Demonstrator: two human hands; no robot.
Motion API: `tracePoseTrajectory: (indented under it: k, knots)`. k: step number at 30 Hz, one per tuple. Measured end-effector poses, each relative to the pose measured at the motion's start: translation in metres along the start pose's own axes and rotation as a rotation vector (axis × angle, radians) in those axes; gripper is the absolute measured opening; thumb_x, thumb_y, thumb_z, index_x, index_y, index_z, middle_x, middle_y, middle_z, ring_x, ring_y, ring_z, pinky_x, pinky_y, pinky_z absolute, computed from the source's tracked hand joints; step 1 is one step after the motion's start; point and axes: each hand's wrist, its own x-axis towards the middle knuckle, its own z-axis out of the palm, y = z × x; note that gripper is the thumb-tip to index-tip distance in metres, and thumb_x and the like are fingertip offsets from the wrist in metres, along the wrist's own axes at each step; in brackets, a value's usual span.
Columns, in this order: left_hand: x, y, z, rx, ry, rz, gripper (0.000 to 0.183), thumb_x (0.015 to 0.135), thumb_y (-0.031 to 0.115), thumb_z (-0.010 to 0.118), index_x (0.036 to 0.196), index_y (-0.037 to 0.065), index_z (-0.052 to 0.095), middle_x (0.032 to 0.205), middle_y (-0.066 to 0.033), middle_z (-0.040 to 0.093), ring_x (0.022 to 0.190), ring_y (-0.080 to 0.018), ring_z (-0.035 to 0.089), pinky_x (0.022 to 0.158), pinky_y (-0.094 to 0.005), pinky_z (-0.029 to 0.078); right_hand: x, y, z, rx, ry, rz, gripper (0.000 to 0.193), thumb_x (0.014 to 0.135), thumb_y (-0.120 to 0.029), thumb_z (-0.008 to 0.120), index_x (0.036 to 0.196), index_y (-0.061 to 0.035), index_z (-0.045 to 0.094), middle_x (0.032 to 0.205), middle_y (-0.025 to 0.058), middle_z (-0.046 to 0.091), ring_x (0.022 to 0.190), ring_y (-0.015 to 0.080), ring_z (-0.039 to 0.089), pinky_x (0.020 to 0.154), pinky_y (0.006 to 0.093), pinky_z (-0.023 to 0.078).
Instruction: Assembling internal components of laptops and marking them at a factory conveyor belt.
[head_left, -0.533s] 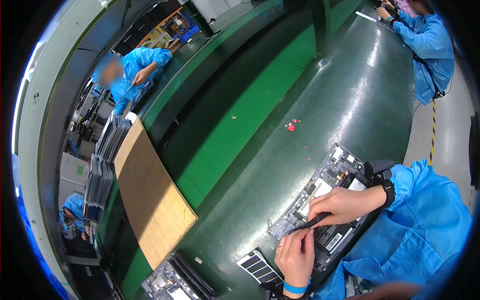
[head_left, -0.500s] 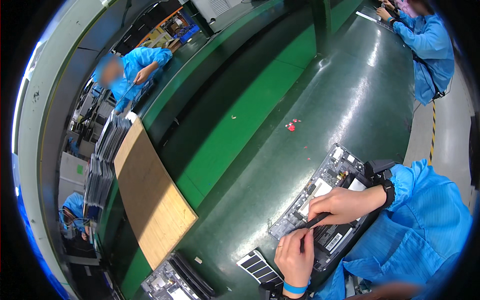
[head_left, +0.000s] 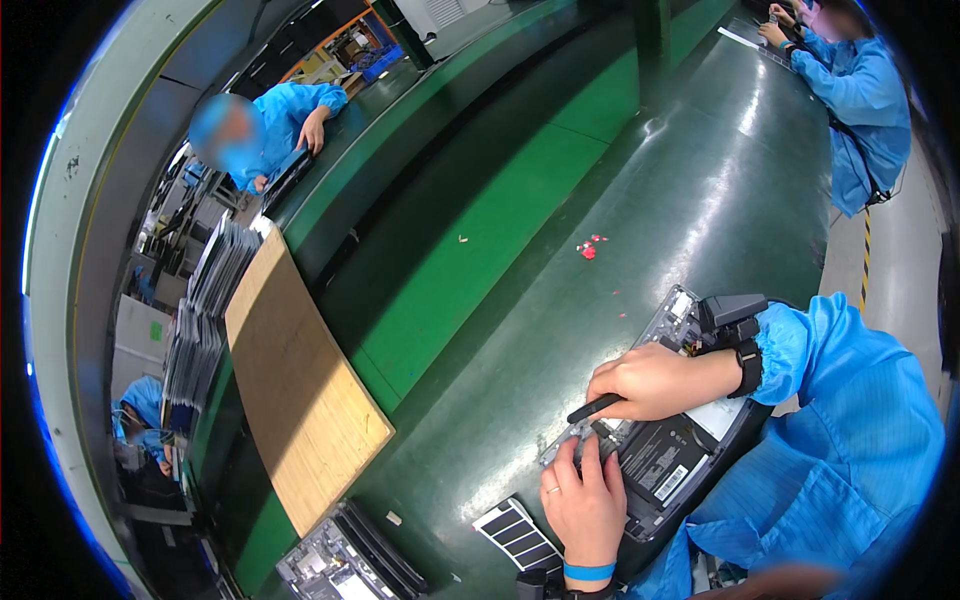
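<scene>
An opened laptop base (head_left: 668,325) lies at a slant before me, its circuit board and black battery (head_left: 665,455) exposed. My right hand (head_left: 660,382) is closed on a slim black stick-like tool (head_left: 594,408), held low over the board's left part; its exact kind is unclear. My left hand (head_left: 585,505) rests at the left corner of the laptop, fingers apart and bent down onto the board. Its fingertips partly hide that corner. I cannot see anything held in them.
A sheet of black labels (head_left: 518,535) lies left of my left hand. Stacked laptop bases (head_left: 345,560) stand at the lower left, beside a wooden board (head_left: 300,380). Red scraps (head_left: 588,248) dot the green table (head_left: 690,200). Co-workers in blue (head_left: 860,90) sit farther off.
My right hand has moved left and up with the black tool, whose end now points left. My left fingers have moved off the tool and up onto the laptop's corner.
</scene>
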Motion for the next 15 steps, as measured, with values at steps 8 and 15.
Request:
tracePoseTrajectory:
  k: [8,15]
  knots:
    - [-0.0005,-0.0033,0.0029,0.061,0.021,0.016,0.032,0.078,0.021,0.066,0.107,0.009,0.060,0.108,-0.0088,0.054,0.089,-0.0261,0.053,0.073,-0.0363,0.043,0.0022,-0.0025,0.0064,-0.003,0.067,0.018,0.024,0.081,-0.027,0.060,0.089,-0.0056,0.065,0.080,0.0129,0.066,0.074,0.0331,0.063,0.064,0.0420,0.050]
    - [-0.0005,-0.0039,0.0045,0.062,0.024,0.021,0.032,0.078,0.021,0.065,0.108,0.009,0.060,0.108,-0.0082,0.055,0.089,-0.0252,0.053,0.071,-0.0355,0.042,0.0021,-0.0031,0.0060,0.005,0.083,0.003,0.021,0.079,-0.024,0.062,0.087,-0.0047,0.064,0.079,0.0133,0.065,0.074,0.0327,0.063,0.063,0.0416,0.050]
